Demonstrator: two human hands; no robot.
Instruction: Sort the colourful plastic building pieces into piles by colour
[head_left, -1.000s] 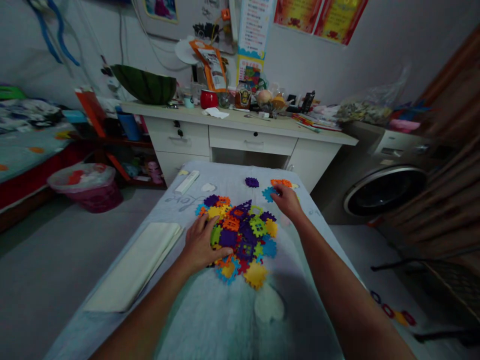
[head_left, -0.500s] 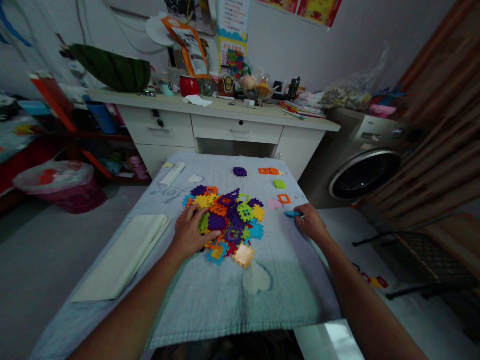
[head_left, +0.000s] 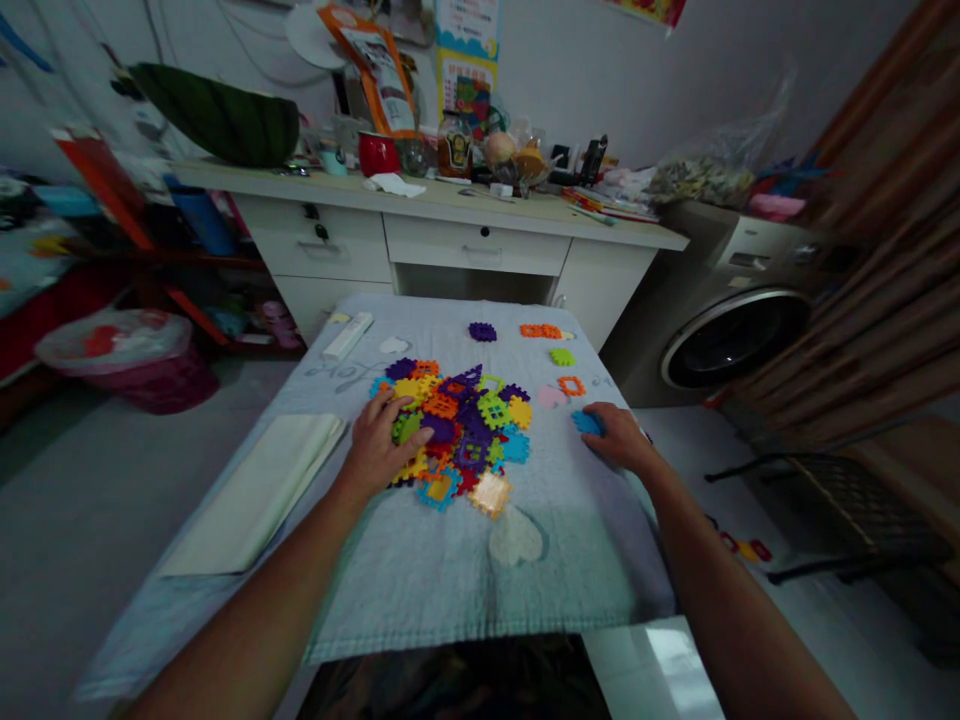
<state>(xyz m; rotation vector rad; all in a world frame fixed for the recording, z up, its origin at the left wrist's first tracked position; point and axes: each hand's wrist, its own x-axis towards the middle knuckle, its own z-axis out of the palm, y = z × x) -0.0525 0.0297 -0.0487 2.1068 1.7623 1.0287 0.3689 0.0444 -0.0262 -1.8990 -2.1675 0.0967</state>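
Observation:
A heap of colourful plastic building tiles [head_left: 461, 430] lies in the middle of a pale blue towel [head_left: 450, 570] over a small table. My left hand [head_left: 379, 450] rests flat on the heap's left side, fingers spread over the pieces. My right hand [head_left: 616, 438] lies on the towel near the right edge, fingertips on a single blue tile [head_left: 586, 421]. Beyond it lie separate pieces: an orange frame [head_left: 571, 385], a green tile [head_left: 561, 356], an orange strip [head_left: 541, 331], a purple tile [head_left: 482, 331] and a pink piece [head_left: 551, 397].
A folded cream cloth [head_left: 255, 490] lies on the towel's left side, a white tube [head_left: 348, 335] at the far left corner. Behind stands a cluttered white desk [head_left: 450, 225], a washing machine [head_left: 739, 320] at right, a pink bin [head_left: 124, 360] at left. Loose tiles lie on the floor [head_left: 742, 548].
My right hand drew back from the far tiles to the towel's right edge, bringing a blue tile with it. My left hand stayed on the heap. The camera tilted down a little.

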